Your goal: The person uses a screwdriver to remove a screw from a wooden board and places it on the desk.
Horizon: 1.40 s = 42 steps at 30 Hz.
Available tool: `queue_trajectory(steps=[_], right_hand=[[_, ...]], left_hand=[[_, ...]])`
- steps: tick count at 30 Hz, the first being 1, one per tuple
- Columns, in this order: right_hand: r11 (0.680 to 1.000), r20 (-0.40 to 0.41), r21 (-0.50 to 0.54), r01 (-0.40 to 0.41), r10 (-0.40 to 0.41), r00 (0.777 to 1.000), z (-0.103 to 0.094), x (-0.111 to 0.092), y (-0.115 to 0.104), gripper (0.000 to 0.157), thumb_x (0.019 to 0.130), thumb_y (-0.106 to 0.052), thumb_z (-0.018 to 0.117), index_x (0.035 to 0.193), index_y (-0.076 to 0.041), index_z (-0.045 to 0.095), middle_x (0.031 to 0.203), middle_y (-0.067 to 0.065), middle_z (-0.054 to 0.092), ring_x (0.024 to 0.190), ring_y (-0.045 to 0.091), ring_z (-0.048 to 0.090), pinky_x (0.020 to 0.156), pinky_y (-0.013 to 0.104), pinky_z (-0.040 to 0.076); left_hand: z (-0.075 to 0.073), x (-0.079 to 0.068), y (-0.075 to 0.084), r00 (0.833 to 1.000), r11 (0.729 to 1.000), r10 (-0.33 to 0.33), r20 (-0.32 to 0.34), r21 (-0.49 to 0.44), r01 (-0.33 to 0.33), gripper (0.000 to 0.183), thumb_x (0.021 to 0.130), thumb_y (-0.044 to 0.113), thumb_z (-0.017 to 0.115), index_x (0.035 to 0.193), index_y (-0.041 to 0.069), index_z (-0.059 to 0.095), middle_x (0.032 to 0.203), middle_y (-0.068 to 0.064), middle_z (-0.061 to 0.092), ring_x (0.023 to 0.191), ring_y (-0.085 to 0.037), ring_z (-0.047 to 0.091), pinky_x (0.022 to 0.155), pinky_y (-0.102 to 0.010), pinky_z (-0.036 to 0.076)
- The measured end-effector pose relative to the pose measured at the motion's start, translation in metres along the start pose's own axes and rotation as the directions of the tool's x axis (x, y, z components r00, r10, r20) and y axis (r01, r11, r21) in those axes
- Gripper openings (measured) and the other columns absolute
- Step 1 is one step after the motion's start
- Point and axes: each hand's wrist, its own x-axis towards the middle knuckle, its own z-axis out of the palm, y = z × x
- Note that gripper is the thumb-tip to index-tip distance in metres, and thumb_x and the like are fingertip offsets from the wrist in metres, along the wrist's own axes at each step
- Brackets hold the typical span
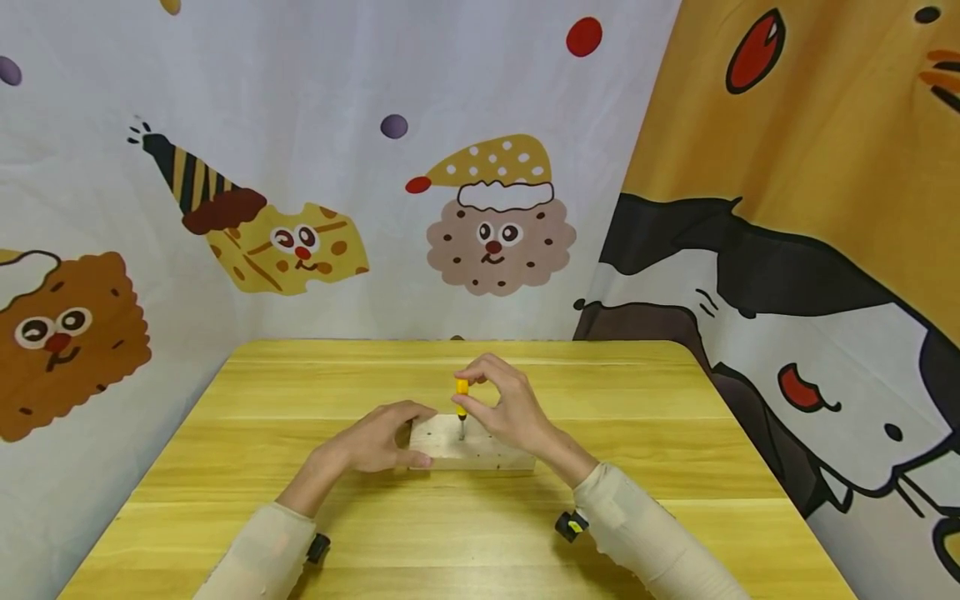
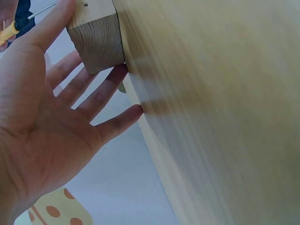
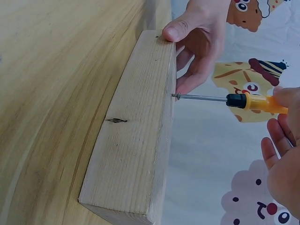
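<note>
A pale wooden block (image 1: 487, 452) lies on the table, its cut end (image 2: 99, 44) showing in the left wrist view. My left hand (image 1: 375, 439) holds the block's left end, thumb on the near side and fingers round the far side. My right hand (image 1: 516, 410) pinches the yellow handle of a screwdriver (image 1: 461, 388) between thumb and fingers. The screwdriver stands upright over the block, its thin metal shaft (image 3: 202, 97) pointing down. At its tip, a small screw (image 3: 175, 95) sits in the block's top face, its head above the wood.
The wooden table (image 1: 300, 517) ends just beyond the block, with a printed cartoon curtain (image 1: 315, 100) behind it. Small dark holes and a knot (image 3: 117, 120) mark the block. Dark wrist devices (image 1: 572, 526) sit under both sleeves.
</note>
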Motion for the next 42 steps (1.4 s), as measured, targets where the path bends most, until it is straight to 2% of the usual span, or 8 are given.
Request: queue_trajectory(steps=[7, 15, 23, 28, 32, 36, 42], right_hand=[[1.000, 0.020, -0.001, -0.013, 0.013, 1.000, -0.0014, -0.0003, -0.0016, 0.031, 0.096, -0.004, 0.090, 0.123, -0.008, 0.076, 0.117, 0.006, 0.080, 0.103, 0.021, 0.075, 0.092, 0.031, 0.066], [1.000, 0.049, -0.018, -0.013, 0.014, 0.999, -0.0040, -0.0016, -0.0040, 0.036, 0.100, 0.001, 0.084, 0.134, -0.007, 0.076, 0.125, 0.010, 0.082, 0.104, 0.026, 0.077, 0.091, 0.033, 0.068], [0.999, 0.079, -0.013, -0.043, 0.044, 0.996, -0.0053, -0.0021, -0.0035, 0.036, 0.103, 0.000, 0.080, 0.137, -0.008, 0.075, 0.130, 0.008, 0.082, 0.108, 0.022, 0.077, 0.095, 0.033, 0.067], [0.999, 0.050, 0.040, -0.015, 0.013, 0.999, -0.0039, -0.0029, -0.0014, 0.035, 0.101, 0.002, 0.079, 0.135, -0.006, 0.076, 0.128, 0.012, 0.080, 0.110, 0.024, 0.075, 0.095, 0.032, 0.066], [0.997, 0.009, 0.075, 0.028, -0.029, 1.000, -0.0020, -0.0023, 0.0023, 0.032, 0.099, 0.001, 0.082, 0.129, -0.007, 0.079, 0.120, 0.011, 0.079, 0.104, 0.023, 0.073, 0.092, 0.030, 0.064], [0.995, -0.025, 0.074, 0.068, -0.066, 0.998, -0.0014, -0.0002, 0.0039, 0.030, 0.095, 0.002, 0.088, 0.122, -0.008, 0.080, 0.110, 0.008, 0.079, 0.093, 0.020, 0.071, 0.086, 0.031, 0.065], [0.995, -0.041, 0.060, 0.074, -0.072, 0.997, -0.0020, 0.0013, 0.0040, 0.028, 0.092, 0.003, 0.091, 0.116, -0.008, 0.081, 0.106, 0.007, 0.080, 0.090, 0.019, 0.072, 0.084, 0.029, 0.066]], left_hand=[[0.0011, 0.0002, -0.0016, 1.000, 1.000, -0.007, 0.001, 0.011, 0.007, 0.080, 0.098, 0.050, 0.088, 0.161, 0.009, 0.059, 0.160, -0.014, 0.066, 0.148, -0.040, 0.063, 0.124, -0.067, 0.052], [0.0019, 0.0008, -0.0019, 1.000, 1.000, -0.008, -0.006, 0.014, 0.008, 0.080, 0.098, 0.051, 0.089, 0.160, 0.009, 0.060, 0.160, -0.014, 0.066, 0.148, -0.040, 0.063, 0.124, -0.068, 0.052], [0.0018, 0.0002, -0.0010, 1.000, 1.000, -0.020, -0.006, 0.015, 0.020, 0.081, 0.098, 0.051, 0.089, 0.161, 0.009, 0.060, 0.161, -0.014, 0.065, 0.149, -0.040, 0.063, 0.125, -0.068, 0.051], [0.0016, 0.0005, -0.0010, 1.000, 1.000, -0.011, -0.004, 0.015, 0.011, 0.082, 0.098, 0.051, 0.089, 0.161, 0.008, 0.060, 0.161, -0.015, 0.065, 0.148, -0.041, 0.063, 0.123, -0.069, 0.052], [0.0006, 0.0001, -0.0007, 1.000, 1.000, -0.011, -0.002, 0.013, 0.012, 0.082, 0.098, 0.052, 0.088, 0.161, 0.008, 0.059, 0.162, -0.016, 0.064, 0.149, -0.042, 0.062, 0.124, -0.069, 0.051], [0.0005, -0.0001, 0.0001, 1.000, 1.000, -0.008, -0.004, 0.020, 0.008, 0.083, 0.098, 0.051, 0.088, 0.162, 0.007, 0.059, 0.162, -0.016, 0.064, 0.149, -0.043, 0.062, 0.124, -0.069, 0.051], [0.0010, 0.0003, 0.0002, 1.000, 1.000, -0.010, -0.003, 0.023, 0.010, 0.083, 0.098, 0.052, 0.089, 0.162, 0.007, 0.059, 0.162, -0.016, 0.064, 0.149, -0.043, 0.062, 0.123, -0.069, 0.051]])
